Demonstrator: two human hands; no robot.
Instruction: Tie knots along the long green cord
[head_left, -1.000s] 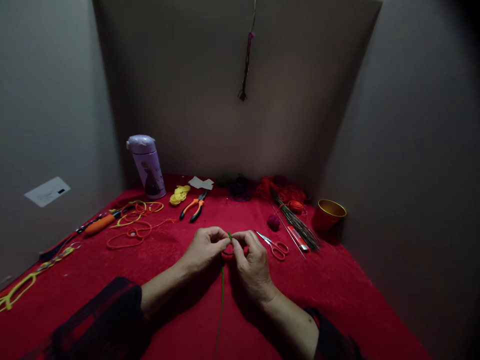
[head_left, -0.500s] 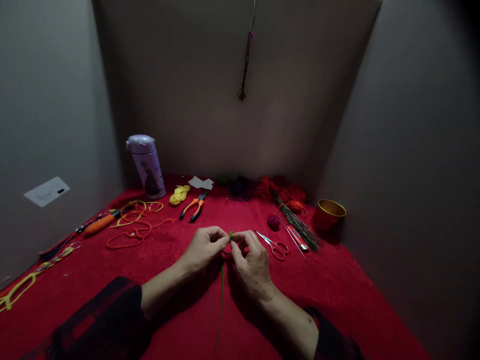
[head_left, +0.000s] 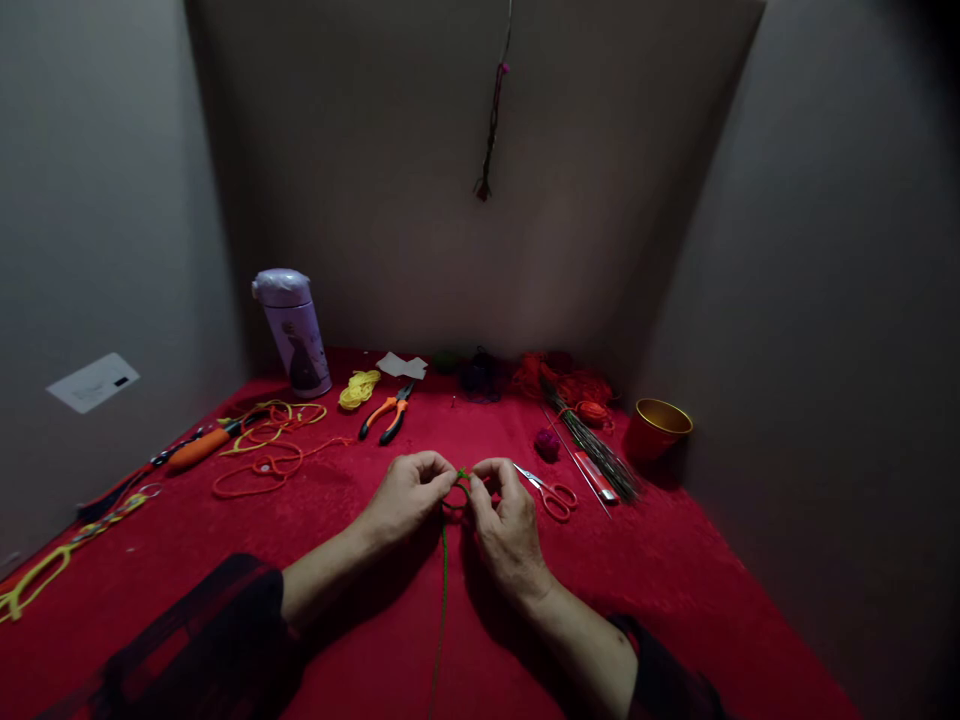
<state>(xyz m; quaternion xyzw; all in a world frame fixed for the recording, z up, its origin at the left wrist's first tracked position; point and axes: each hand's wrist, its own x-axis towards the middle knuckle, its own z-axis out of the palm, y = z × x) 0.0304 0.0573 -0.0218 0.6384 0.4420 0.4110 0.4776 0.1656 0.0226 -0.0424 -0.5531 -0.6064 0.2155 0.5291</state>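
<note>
My left hand [head_left: 409, 494] and my right hand [head_left: 506, 520] meet over the middle of the red tablecloth [head_left: 675, 590]. Both pinch the top end of a thin green cord [head_left: 444, 590], which runs straight down toward me between my forearms. A small reddish loop hangs between the fingertips; its detail is too dark to make out. Red-handled scissors [head_left: 551, 493] lie just right of my right hand.
Orange pliers [head_left: 388, 412], a yellow cord bundle [head_left: 359, 389] and a lilac flask [head_left: 294, 333] stand at the back left. Orange and yellow cords [head_left: 266, 445] trail left. A bundle of thin rods [head_left: 596, 450], red yarn [head_left: 562, 380] and a gold cup [head_left: 658, 428] sit right. A tassel [head_left: 491, 125] hangs above.
My right hand has shifted slightly away from me and its fingers have reworked their pinch on the green cord's end. My left hand has hardly moved.
</note>
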